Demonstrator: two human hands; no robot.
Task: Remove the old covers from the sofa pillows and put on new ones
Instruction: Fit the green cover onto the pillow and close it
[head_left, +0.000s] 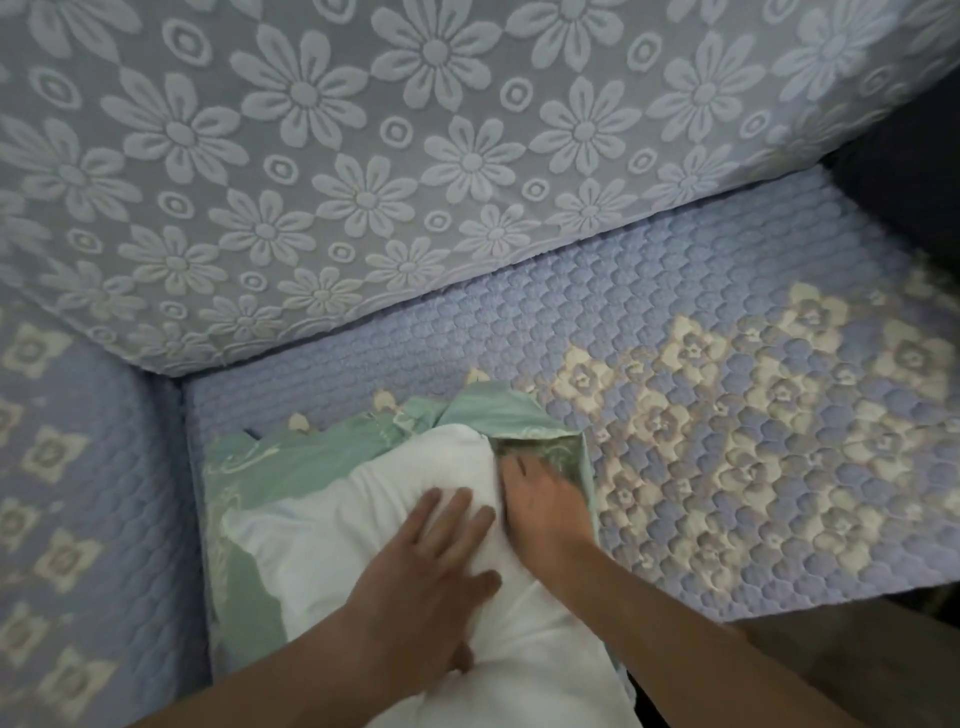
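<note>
A white pillow insert (322, 525) lies on the sofa seat, partly inside a light green cover (280, 462) with pale embroidery. The cover is bunched around the insert's far end and left side. My left hand (431, 577) rests flat on top of the white insert with fingers spread. My right hand (545, 499) reaches along the insert's right side, and its fingertips go into the cover's far right corner (540, 431), where they are hidden by green fabric.
The sofa seat (675, 364) has a quilted lilac cover with cream flowers. The backrest (363, 156) wears a grey-blue daisy-pattern throw. An armrest (62, 467) rises at the left. The seat's front edge (779, 608) runs at the lower right, dark floor beyond.
</note>
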